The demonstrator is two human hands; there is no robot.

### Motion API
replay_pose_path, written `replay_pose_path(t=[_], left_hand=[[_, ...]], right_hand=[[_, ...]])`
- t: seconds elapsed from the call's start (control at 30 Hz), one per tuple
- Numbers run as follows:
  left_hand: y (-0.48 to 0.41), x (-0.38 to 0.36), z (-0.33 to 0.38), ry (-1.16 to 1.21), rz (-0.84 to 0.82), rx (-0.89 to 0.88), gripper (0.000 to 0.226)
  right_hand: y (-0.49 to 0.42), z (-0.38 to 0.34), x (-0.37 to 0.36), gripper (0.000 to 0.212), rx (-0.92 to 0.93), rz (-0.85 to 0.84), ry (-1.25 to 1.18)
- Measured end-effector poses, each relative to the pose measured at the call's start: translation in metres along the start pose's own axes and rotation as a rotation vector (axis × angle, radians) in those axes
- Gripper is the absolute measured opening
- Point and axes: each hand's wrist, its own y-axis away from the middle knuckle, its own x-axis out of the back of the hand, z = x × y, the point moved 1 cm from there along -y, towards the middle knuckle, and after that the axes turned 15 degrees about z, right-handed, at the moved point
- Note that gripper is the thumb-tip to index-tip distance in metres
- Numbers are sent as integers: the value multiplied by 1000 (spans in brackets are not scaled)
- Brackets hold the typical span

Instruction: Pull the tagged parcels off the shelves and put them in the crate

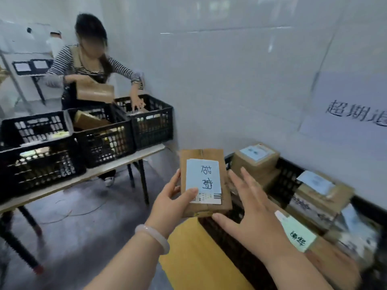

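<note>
While I look through the head camera, well to the left of the left hand (167, 206) I count three black crates (37, 164) in a row on one table (146, 149). One other person (90, 59) in a striped top stands behind them.

The left hand wears one pale bracelet (152, 237) and grips one parcel (201, 154), with the thumb on its face and the fingers curled round its left edge. The parcel is a flat brown cardboard box, held up in the air between my two hands. It has one white label (203, 178) with two handwritten characters and a small barcode.

The right hand (251, 210) is just beside the parcel, with its fingers straight and spread, and it holds nothing. To the right of this hand is one more black crate (287, 181) with at least five brown parcels (255, 158) inside. The blur stops an exact count. One of them carries a green tag (297, 233).
</note>
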Motion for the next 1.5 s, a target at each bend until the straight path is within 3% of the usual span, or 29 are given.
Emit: replay_pose_path(t=[0.3, 0.47, 0.7, 0.83, 0.97, 1.1, 1.3, 1.5], left_hand=[[-83, -108, -4, -134, -509, 148, 62], [-86, -162, -19, -291, -804, 218, 58], [-39, -221, -45, -499, -1073, 149, 86], [-6, -245, -57, -550, -1125, 170, 82], [15, -257, -69, -589, -1129, 198, 99], [26, -267, -80, -637, -1107, 214, 102], [29, -272, -84, -799, -1132, 52, 81], [24, -258, -71, -825, -1115, -178, 90]], right_hand=[[-21, 38, 9, 104, -351, 158, 280], [1, 50, 24, 104, -557, 245, 404], [59, 64, 56, 104, -778, 302, 511], [77, 72, 78, 104, -856, 346, 526], [91, 80, 91, 101, -878, 354, 515], [98, 92, 102, 102, -864, 333, 504], [97, 109, 104, 104, -831, 271, 480], [80, 119, 101, 106, -664, 220, 472]])
